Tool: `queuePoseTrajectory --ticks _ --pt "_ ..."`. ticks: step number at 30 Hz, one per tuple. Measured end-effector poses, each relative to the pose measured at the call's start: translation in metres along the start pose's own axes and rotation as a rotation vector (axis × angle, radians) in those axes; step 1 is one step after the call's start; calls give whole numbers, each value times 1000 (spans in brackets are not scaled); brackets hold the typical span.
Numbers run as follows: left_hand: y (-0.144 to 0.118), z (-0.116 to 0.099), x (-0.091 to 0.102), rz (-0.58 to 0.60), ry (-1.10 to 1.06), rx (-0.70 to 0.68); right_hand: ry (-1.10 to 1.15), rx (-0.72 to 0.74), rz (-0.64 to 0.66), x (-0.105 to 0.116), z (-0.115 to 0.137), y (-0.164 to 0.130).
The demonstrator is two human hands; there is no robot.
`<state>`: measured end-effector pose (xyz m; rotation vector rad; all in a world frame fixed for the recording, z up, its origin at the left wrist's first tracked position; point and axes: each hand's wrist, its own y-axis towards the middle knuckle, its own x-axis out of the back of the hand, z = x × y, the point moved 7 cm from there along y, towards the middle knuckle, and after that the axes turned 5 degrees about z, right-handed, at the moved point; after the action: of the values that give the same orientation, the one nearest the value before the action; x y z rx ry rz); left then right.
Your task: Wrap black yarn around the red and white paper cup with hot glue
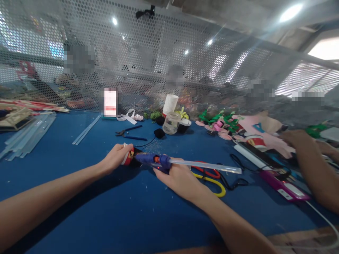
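fingers of the right hand were clenched on a blue glue gun, its glue stick barely consumed. left hand gripped a small red-and-black piece at the nozzle, low over the blue table; gluing appeared under way, unfinished. both forearms extended forward, converging

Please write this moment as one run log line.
left hand: holds red paper cup | right hand: holds glue gun, nozzle at cup
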<state>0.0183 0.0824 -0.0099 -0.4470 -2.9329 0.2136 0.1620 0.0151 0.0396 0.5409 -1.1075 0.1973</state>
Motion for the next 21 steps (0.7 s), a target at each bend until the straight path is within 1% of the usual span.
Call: queuePoseTrajectory --ticks 7,21 --pt "2 2 2 -22 6 4 28 0 63 -3 4 -1" --pt "2 1 3 -40 20 -5 43 -46 102 -2 4 -3"
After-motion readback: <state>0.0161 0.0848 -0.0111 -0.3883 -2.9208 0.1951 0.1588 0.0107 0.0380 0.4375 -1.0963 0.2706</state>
